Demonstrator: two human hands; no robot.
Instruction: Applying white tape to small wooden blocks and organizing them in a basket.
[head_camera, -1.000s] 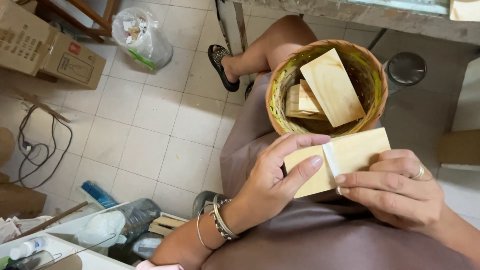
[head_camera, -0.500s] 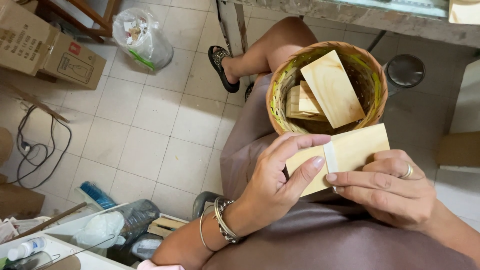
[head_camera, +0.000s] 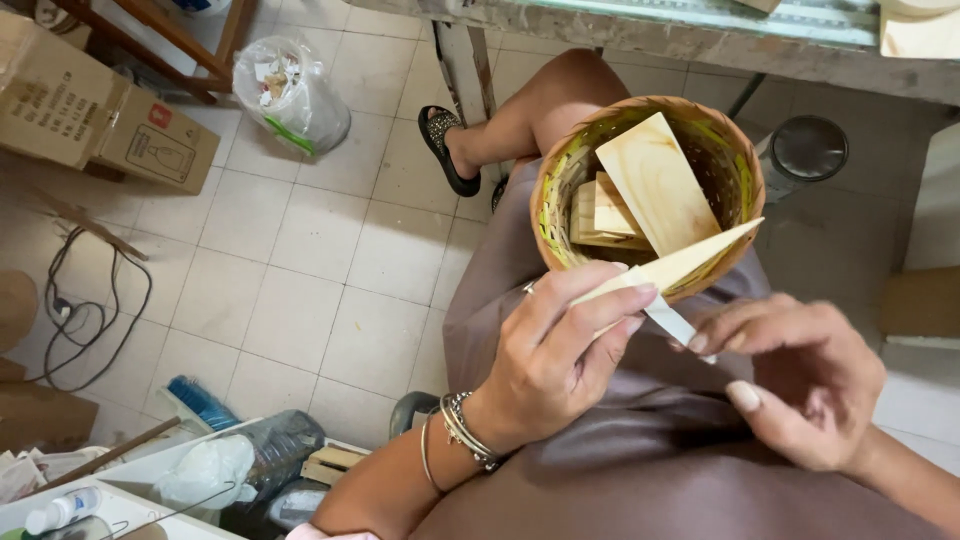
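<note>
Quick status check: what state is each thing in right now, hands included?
Left hand: gripping the wood piece.
Right hand: fingers on the white strip, blurred.
Wood piece: held tilted, edge-on, over the lap.
White strip: against the wood piece's underside.
Woven basket: upright on the lap, holding wood pieces.
Plastic bag: on the floor, filled.
</note>
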